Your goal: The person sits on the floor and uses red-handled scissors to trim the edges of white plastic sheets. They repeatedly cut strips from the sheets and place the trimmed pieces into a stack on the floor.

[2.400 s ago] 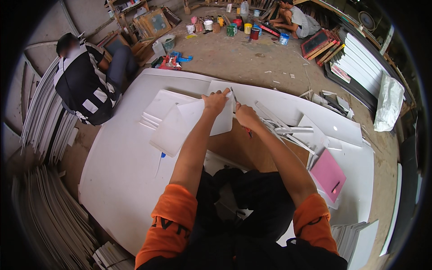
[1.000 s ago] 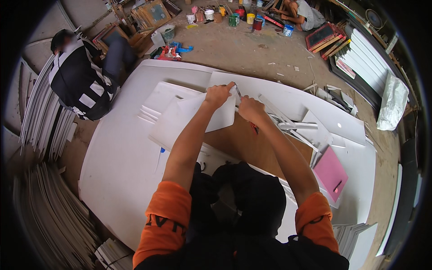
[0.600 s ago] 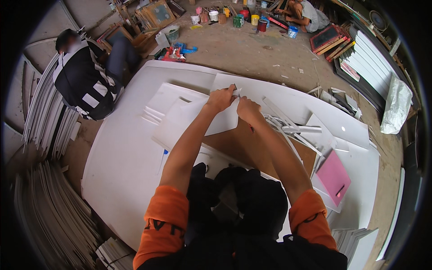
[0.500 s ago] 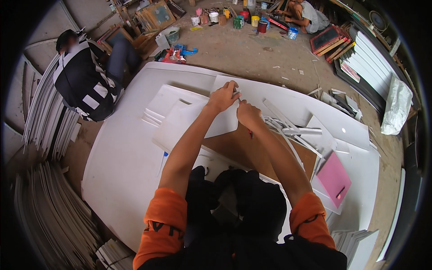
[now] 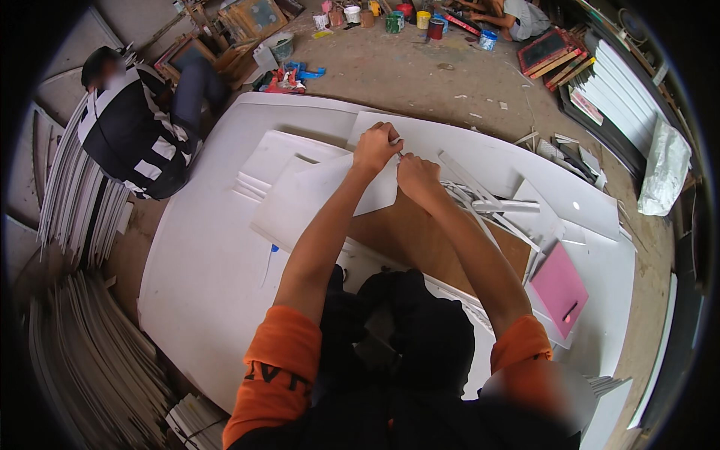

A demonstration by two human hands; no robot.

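Note:
My left hand point(image 5: 376, 148) is closed at the far right corner of a white sheet point(image 5: 379, 196), its fingers bent together. Just to its right, my right hand point(image 5: 418, 180) is curled into a fist, almost touching it. A small pale, thin piece shows between the two hands, too small to name. The white sheet lies partly over other white boards point(image 5: 292, 150) on the left. Below my right hand a brown board point(image 5: 420, 240) lies on a large white sheet-covered surface point(image 5: 202, 247).
White offcut strips point(image 5: 487, 206) lie right of my right hand, with a pink sheet point(image 5: 559, 289) nearer me. One person point(image 5: 139, 135) sits at the left, another point(image 5: 521, 19) at the far right. Paint tins point(image 5: 435, 30) stand at the back; stacked panels point(image 5: 90, 360) lean at left.
Both hands have moved slightly farther away and stay close together. A small red item seen below my right hand earlier no longer shows. The whole view has shifted a little.

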